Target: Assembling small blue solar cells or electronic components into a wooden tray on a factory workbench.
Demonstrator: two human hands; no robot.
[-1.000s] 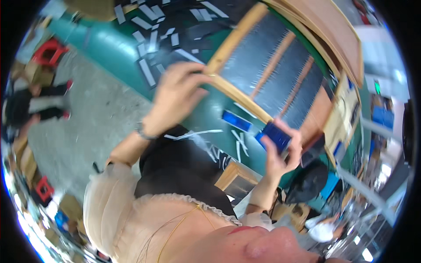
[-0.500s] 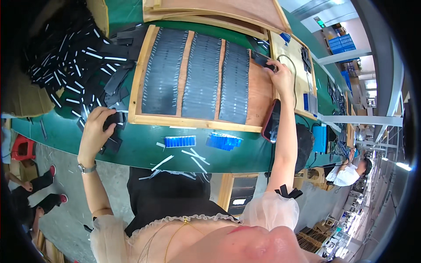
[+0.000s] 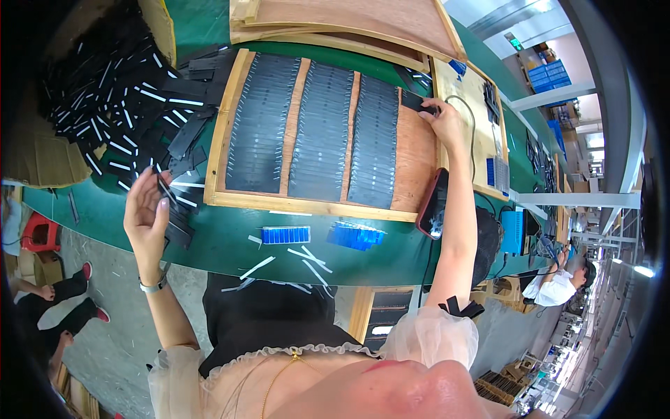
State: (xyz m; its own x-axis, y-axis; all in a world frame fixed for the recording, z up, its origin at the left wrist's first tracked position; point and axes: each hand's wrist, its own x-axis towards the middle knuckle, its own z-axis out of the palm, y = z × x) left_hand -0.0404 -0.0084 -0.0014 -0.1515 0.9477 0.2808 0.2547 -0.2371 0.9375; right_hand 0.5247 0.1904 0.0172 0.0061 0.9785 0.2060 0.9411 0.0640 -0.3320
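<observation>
My right hand [image 3: 448,127] pinches one end of a black flat piece [image 3: 413,102] at the far end of the bare right-hand column of a wooden tray [image 3: 314,205]. Three columns of overlapping black pieces [image 3: 317,133], with pale tips along their edges, fill the rest of that tray. At the tray's left, my left hand [image 3: 146,218] is raised over the near edge of a loose heap of black pieces [image 3: 185,136] with white strips. Between its thumb and fingers a thin black piece [image 3: 166,187] shows nearly edge-on.
Blue blocks [image 3: 285,234] and white paper strips [image 3: 307,258] lie on the green table [image 3: 202,244] before the tray. A phone [image 3: 434,206] leans at its right corner. Behind are stacked wooden trays [image 3: 349,28]; a cable [image 3: 473,140] crosses a board at right. People sit nearby.
My left hand has turned and its fingers have lifted, with the black piece now edge-on. My right hand stays at the far right of the tray, its black piece now lying flatter there.
</observation>
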